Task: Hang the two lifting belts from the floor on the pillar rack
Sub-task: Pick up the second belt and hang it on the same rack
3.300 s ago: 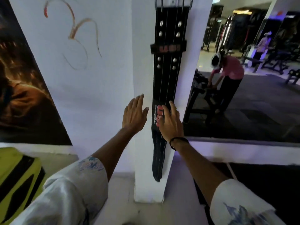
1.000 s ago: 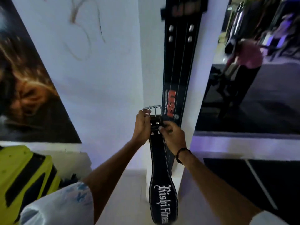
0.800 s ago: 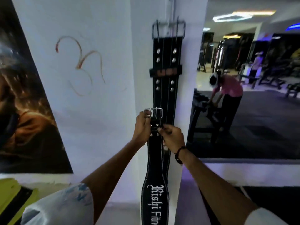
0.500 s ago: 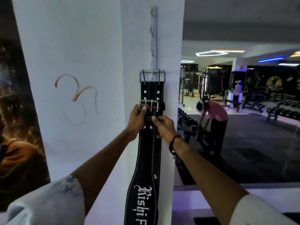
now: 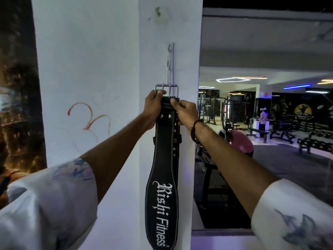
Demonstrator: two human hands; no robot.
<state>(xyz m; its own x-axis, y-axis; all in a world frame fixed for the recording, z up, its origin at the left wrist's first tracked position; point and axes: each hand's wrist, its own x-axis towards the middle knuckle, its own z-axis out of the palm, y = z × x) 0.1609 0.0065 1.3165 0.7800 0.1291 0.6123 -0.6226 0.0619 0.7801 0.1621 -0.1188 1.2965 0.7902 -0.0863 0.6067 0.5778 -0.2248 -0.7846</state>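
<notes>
A black lifting belt [image 5: 163, 186] with white "Rishi Fitness" lettering hangs down the front of the white pillar [image 5: 149, 51]. My left hand [image 5: 153, 107] and my right hand [image 5: 183, 110] both grip its top end just below the silver buckle [image 5: 166, 90]. The buckle is held up against the lower part of the thin metal rack [image 5: 170, 64] fixed upright on the pillar. A second black belt [image 5: 177, 134] hangs behind it, mostly hidden, with only its studded right edge showing.
A white wall with an orange scribble [image 5: 88, 116] lies to the left, beside a dark poster [image 5: 18, 105]. To the right a mirror [image 5: 270, 141] shows gym benches, machines and two people.
Both hands have raised the belt's buckle up the pillar, from the middle of the hanging belt to the rack's lower hooks. The view has tilted upward.
</notes>
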